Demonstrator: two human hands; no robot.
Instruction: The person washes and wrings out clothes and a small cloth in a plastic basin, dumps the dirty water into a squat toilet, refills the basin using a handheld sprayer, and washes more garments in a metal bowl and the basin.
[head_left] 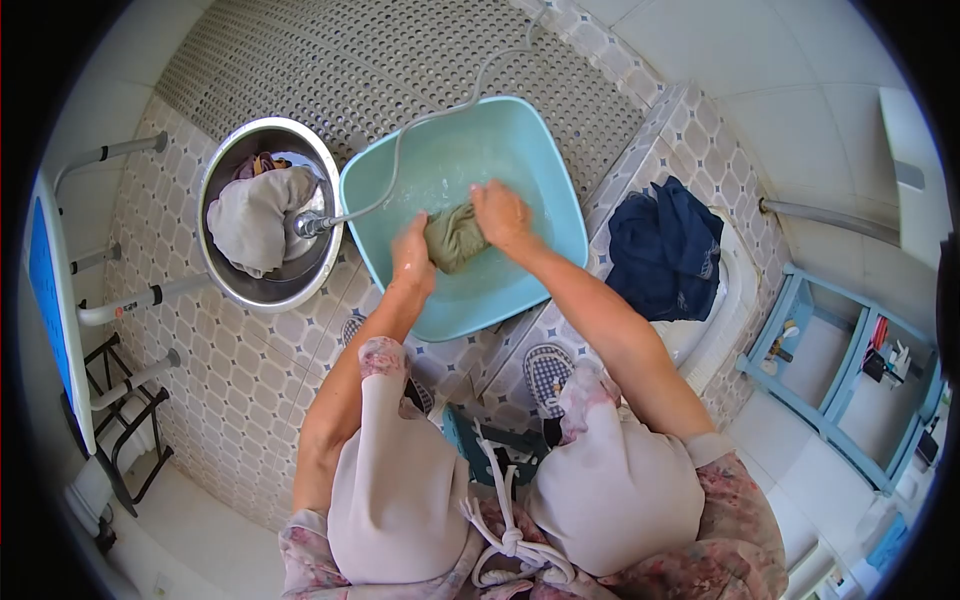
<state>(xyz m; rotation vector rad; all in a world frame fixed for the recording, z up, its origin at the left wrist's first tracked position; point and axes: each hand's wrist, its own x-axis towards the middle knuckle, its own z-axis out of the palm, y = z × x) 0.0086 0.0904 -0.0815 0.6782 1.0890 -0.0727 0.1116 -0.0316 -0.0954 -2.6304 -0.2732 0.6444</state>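
A wet olive-green cloth (pixel 455 238) is bunched between my two hands, low inside a light blue plastic basin (pixel 548 165) with some water in it. My left hand (pixel 411 256) grips the cloth's left end, its fingers partly hidden. At the upper right end, my right hand (pixel 503 214) is closed on the same cloth. Left of the basin stands a steel bowl (pixel 328 175) holding a light grey cloth (pixel 258 222) and a darker patterned cloth (pixel 262 166). A shower head (pixel 309 224) rests in that bowl, its hose (pixel 398 150) crossing the basin.
Dark navy clothing (pixel 664 250) lies over a white squat toilet (pixel 735 275) on the raised tiled step at right. A perforated grey mat (pixel 340 60) covers the far floor. A blue shelf (pixel 825 400) stands at right. A white-framed folding seat (pixel 60 300) juts in from the left.
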